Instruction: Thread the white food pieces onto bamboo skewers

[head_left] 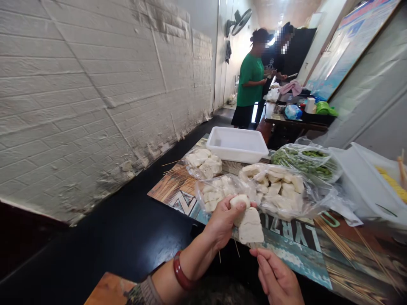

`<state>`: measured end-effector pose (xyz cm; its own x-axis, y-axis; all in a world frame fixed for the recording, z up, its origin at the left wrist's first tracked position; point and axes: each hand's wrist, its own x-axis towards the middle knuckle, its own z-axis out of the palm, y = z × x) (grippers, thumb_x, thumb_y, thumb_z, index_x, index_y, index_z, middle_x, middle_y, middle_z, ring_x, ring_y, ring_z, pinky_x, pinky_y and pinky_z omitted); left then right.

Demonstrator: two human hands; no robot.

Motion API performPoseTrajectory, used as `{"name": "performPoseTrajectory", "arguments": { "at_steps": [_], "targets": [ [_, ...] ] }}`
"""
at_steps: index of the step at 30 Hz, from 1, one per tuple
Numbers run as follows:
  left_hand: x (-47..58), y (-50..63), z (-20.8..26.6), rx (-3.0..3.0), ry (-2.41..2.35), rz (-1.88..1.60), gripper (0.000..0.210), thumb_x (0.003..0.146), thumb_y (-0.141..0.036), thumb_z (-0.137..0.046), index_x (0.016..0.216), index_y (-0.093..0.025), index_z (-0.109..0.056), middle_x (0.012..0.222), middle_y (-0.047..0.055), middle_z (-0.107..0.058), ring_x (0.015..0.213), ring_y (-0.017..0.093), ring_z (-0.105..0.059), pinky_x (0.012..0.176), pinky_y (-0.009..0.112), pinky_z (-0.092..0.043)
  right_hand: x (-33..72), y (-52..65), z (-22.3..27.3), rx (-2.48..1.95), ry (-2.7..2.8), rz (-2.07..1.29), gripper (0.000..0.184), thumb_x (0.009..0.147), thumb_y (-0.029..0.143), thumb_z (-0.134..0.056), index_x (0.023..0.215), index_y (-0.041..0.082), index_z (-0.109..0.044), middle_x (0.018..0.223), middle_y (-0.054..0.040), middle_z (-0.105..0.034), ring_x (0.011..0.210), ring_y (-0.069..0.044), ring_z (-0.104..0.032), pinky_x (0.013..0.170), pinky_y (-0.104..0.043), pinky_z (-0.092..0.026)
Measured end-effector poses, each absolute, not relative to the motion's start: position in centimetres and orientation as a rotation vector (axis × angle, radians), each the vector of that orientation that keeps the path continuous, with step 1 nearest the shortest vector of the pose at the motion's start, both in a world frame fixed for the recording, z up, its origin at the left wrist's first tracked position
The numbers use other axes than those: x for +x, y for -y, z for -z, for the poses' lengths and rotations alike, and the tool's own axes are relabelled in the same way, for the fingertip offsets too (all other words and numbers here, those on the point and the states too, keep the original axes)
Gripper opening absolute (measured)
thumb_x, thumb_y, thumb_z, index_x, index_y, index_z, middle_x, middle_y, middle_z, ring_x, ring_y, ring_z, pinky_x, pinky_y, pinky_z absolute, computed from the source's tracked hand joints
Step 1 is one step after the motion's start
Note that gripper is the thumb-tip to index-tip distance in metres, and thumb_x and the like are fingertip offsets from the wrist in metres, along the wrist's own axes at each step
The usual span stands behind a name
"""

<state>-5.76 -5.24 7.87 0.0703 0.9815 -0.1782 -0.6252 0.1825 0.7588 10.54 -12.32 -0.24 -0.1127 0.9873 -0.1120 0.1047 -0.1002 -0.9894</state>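
My left hand (224, 218), with a dark red bangle at the wrist, is wrapped round several white, spongy tofu-like slices (251, 226). One slice is pressed under the thumb; a broader one hangs below it. Thin wooden skewers (237, 248) stick out beneath this hand. My right hand (276, 273) is just below the slices, its thumb and fingertips pinched together; whatever lies between them is too small to make out. Beyond my hands, clear plastic bags of similar white pieces lie on the table: one bag (218, 190) close by, a larger bag (280, 188) to the right, and another bag (203, 163) behind.
A white plastic tub (237, 144) stands at the table's far end. To the right are a bag of green vegetables (305, 161), a white container (359, 169) and loose bamboo skewers (337, 239). Two people (252, 80) stand by a cluttered table farther back. A white brick-patterned wall (95, 84) runs along the left.
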Motion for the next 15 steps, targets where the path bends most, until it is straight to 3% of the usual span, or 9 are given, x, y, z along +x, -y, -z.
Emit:
{"name": "performPoseTrajectory", "arguments": {
  "at_steps": [7,13,15],
  "targets": [
    [-5.9,5.7,-7.7,0.575,-0.768,-1.308,0.050,0.064,-0.048,-0.085,0.094,-0.012,-0.068,0.091,0.012,-0.075,0.069,0.015,-0.063,0.067,0.026,-0.047,9.9,12.3,-0.4,-1.326,1.312,-1.344,0.056,0.086,0.067,-0.057,0.096,0.014,-0.072,0.042,0.0083,-0.036,0.037,-0.010,-0.034,0.038,-0.021,-0.027],
    [-8.5,5.1,-7.9,0.614,-0.809,-1.369,0.062,0.067,-0.045,-0.085,0.117,-0.016,-0.063,0.095,0.010,-0.073,0.080,0.017,-0.067,0.078,0.030,-0.049,10.5,11.8,-2.2,-1.364,1.210,-1.379,0.057,0.084,0.070,-0.057,0.097,0.015,-0.068,0.044,0.0088,-0.037,0.036,-0.008,-0.030,0.036,-0.020,-0.021],
    [-10.7,4.5,-8.0,0.738,-0.929,-1.487,0.056,0.073,-0.047,-0.079,0.118,-0.017,-0.063,0.102,0.011,-0.072,0.083,0.018,-0.067,0.079,0.031,-0.049,11.2,11.4,-2.8,-1.355,1.148,-1.399,0.056,0.085,0.069,-0.058,0.100,0.016,-0.066,0.046,0.0088,-0.040,0.036,-0.007,-0.029,0.035,-0.019,-0.021]
  ]
}}
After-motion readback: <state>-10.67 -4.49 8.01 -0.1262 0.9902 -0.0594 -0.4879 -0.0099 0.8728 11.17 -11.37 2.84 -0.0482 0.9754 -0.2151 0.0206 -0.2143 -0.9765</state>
